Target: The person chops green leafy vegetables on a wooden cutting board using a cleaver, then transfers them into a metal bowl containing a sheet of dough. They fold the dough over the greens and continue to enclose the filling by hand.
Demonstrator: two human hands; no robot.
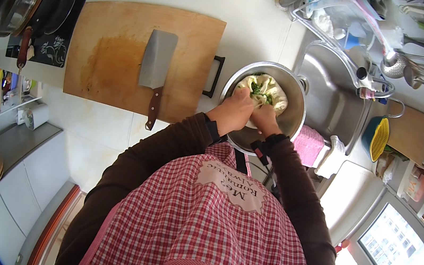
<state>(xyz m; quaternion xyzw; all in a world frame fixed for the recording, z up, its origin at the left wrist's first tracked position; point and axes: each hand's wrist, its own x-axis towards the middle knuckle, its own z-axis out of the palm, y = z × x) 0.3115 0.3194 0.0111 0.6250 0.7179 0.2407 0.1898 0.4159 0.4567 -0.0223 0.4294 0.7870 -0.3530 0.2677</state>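
Note:
A steel bowl (300, 108) stands before me at the counter's front edge. In it sits a piece of pale dough (277, 97), its edges gathered in folds around chopped greens (256, 87). My left hand (235, 109) grips the dough's near left edge, knuckles up. Close beside it, my right hand (265, 119) holds the near edge a little further right. My fingertips are partly hidden by the hands and the folds. Some greens show between the folds in the middle.
Left of the bowl lies a wooden cutting board (194, 50) bearing a cleaver (158, 61). Pans (48, 2) stand on the cooktop at far left. To the right are a steel sink (326, 87), a pink cloth (308, 145) and a yellow-and-blue basket (376, 138).

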